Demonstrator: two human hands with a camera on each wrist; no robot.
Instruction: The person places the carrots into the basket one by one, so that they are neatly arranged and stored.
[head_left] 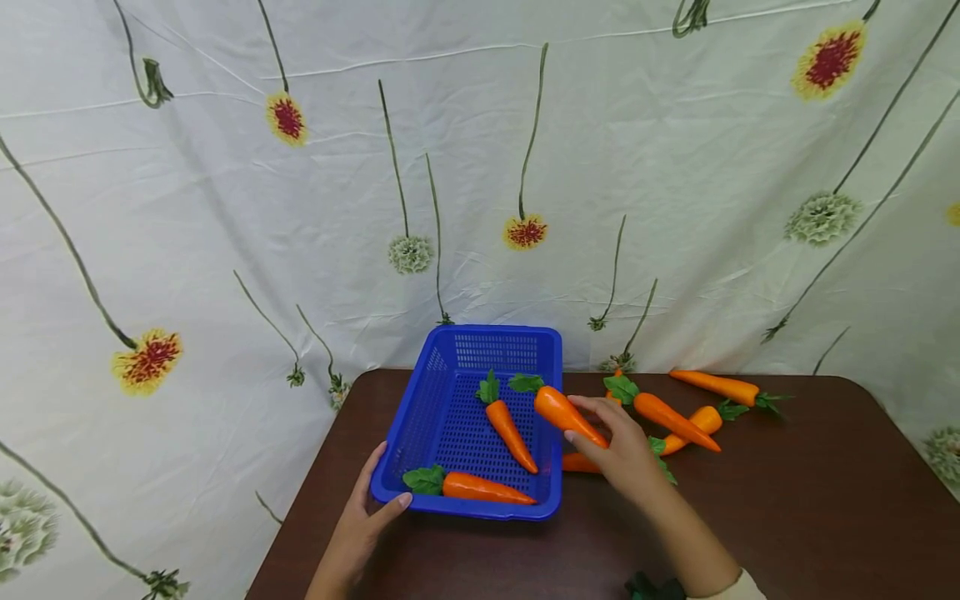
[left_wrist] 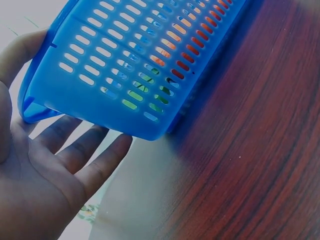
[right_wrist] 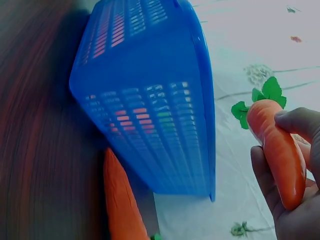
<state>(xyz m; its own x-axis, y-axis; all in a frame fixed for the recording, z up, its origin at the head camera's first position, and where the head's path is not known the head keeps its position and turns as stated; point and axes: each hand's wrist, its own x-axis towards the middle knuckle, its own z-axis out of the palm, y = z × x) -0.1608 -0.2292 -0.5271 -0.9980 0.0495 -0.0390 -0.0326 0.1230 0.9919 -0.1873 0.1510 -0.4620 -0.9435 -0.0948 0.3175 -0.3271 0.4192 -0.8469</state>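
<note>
1. The right hand (head_left: pixel 622 450) holds a carrot (head_left: pixel 566 412) with its grip curled round the thin end; the leafy top points far and left, and the carrot hangs over the right rim of the blue basket (head_left: pixel 450 350).
2. In the right wrist view the same carrot (right_wrist: pixel 277 150) lies between thumb and fingers (right_wrist: pixel 295 122), green leaves up, just right of the basket's right wall (right_wrist: pixel 150 125).
3. The left hand (head_left: pixel 360 525) rests at the basket's near left corner, thumb on the rim, fingers straight and spread under the edge; its grip is wide and closes on nothing.
4. The left wrist view shows those fingers (left_wrist: pixel 80 150) flat beneath the basket's slotted wall (left_wrist: pixel 135 65), touching it.
5. Two carrots lie in the basket: one (head_left: pixel 510 429) in the middle, tip pointing near and right, and one (head_left: pixel 480 487) along the near wall with its leaves to the left.
6. The basket stands on the dark brown tabletop (head_left: pixel 825 517), at its far left part.
7. Right of the basket more carrots lie on the tabletop: one (head_left: pixel 671 421) just past the right hand, one (head_left: pixel 693 427) crossing under it, one (head_left: pixel 720 386) further right and far, and one (head_left: pixel 579 462) against the basket's right wall, partly hidden by the hand.
8. A flowered cloth (head_left: pixel 480 167) hangs behind the tabletop.
</note>
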